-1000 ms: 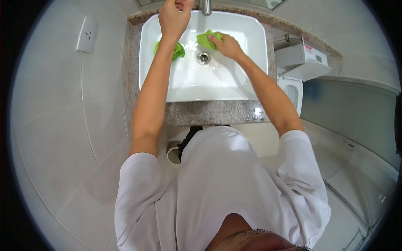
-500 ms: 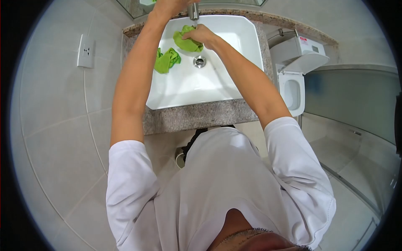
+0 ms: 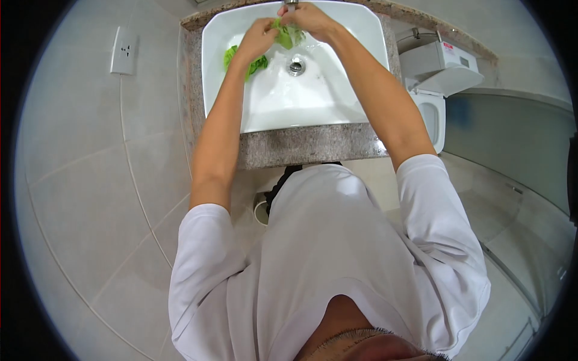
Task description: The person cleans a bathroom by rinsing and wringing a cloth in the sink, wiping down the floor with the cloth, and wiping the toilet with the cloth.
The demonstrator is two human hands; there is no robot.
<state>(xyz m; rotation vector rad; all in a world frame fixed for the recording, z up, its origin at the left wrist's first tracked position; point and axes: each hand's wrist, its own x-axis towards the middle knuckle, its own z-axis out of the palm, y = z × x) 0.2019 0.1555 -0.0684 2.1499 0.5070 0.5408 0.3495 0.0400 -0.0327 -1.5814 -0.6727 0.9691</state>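
Over the white sink (image 3: 337, 102), both my hands hold one green cloth (image 3: 284, 37) under the tap (image 3: 291, 5) at the top edge of view. My left hand (image 3: 259, 37) grips its left end and my right hand (image 3: 308, 19) grips its right end. A second green cloth (image 3: 257, 63) lies in the basin on the left, partly hidden by my left wrist. The drain (image 3: 295, 67) sits just below my hands.
The sink rests on a speckled granite counter (image 3: 301, 145). A white toilet (image 3: 430, 117) with its cistern (image 3: 442, 66) stands to the right. A wall socket (image 3: 123, 51) is on the tiled wall at the left. Glass shower panels are at the lower right.
My left hand came down from the tap and took hold of the green cloth that my right hand had lifted toward the tap. The view shifted slightly.
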